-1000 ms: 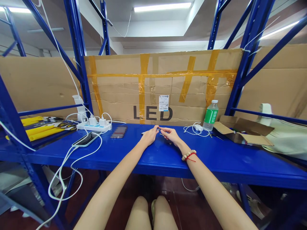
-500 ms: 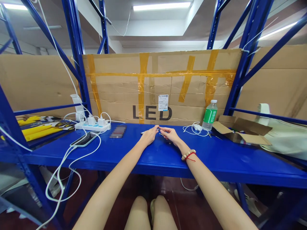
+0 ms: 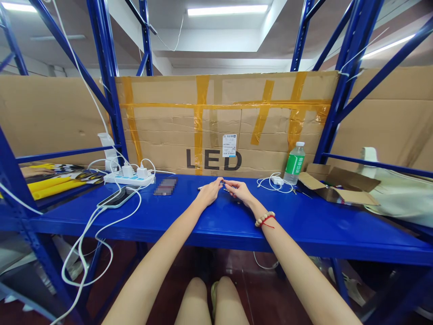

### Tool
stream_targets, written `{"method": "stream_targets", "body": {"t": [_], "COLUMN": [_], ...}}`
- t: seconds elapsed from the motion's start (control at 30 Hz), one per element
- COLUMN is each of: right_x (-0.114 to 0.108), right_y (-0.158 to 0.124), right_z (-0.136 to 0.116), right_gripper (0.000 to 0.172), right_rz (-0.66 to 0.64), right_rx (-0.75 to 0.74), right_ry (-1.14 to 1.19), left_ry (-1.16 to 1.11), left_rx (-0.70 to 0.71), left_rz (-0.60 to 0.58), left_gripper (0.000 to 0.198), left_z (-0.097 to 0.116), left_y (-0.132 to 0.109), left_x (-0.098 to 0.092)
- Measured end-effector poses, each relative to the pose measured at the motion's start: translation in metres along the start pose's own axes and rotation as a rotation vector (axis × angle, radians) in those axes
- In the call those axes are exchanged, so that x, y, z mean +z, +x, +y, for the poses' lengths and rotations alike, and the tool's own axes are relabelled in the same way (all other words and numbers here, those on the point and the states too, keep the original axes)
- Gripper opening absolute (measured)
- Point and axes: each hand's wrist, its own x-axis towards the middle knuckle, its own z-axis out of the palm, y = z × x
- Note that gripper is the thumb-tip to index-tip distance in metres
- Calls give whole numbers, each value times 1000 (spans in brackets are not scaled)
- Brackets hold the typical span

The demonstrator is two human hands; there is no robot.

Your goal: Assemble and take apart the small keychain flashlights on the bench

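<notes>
cardboard panel: 1 readable word, "led", in 3 large dark capitals along the lower part; a strip of orange tape runs down between the l and the e.
white sticker: stuck on the same panel, covering the upper left of the d; several rows of fine print, with a barcode lower down and a blue patch at the bottom, all too small to read.
bottle: a green label with large white characters, not clear enough to read.
power strip: blue markings on white, illegible.
</notes>
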Motion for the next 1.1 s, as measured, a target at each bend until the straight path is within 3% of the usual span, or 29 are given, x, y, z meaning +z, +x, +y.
{"method": "stream_targets", "body": {"t": [0.8,1.1], "right_x": [-2,-4], "right_y": [3,7], "right_z": [7,9], "right_gripper": [52,47], "right_rz": [-8,66], "right_rx": [-44,-107], "right_ry": [-92,-133], "left_ry": [2,17], "left_rx": [38,34], "left_rz": [-29,-15], "left_gripper": [25,27], "left_z": [-1,-1], "left_y": [1,1], "left_x": [1,2]}}
